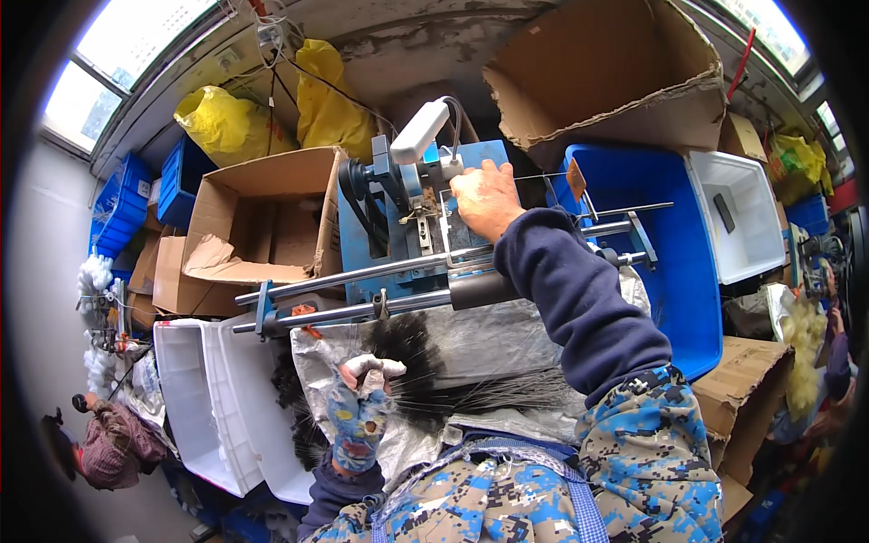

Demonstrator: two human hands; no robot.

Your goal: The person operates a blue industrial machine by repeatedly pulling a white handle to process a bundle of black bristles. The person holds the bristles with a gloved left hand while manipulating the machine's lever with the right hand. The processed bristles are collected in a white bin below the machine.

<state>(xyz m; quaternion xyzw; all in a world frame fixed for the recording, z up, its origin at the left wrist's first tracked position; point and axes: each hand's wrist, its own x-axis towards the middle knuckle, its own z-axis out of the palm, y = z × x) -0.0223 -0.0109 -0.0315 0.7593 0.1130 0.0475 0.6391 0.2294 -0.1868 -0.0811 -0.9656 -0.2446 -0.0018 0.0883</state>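
Observation:
My right hand (489, 197), bare, reaches over the rails onto a blue bench machine (362, 249). Its fingers curl down beside a silver cylinder (450, 166); what they grip is hidden under the hand. Closer to my body, my left hand (358, 412) wears a blue patterned glove with pale fingertips. Its fingers are closed, and anything between them is too small to make out. Dark, thin bristles (403, 348) fan out around it over a silvery sheet (484, 339) across my lap. Two steel rails (344, 312) cross in front of the machine, with a dark cylinder (484, 290) on them.
Left of the machine stand an open cardboard box (262, 217) and white bins (195, 398). On the right are a blue bin (674, 308), a white tub (742, 217) and a carton (742, 380). A large box (606, 72) leans behind. Another person (118, 443) sits far left.

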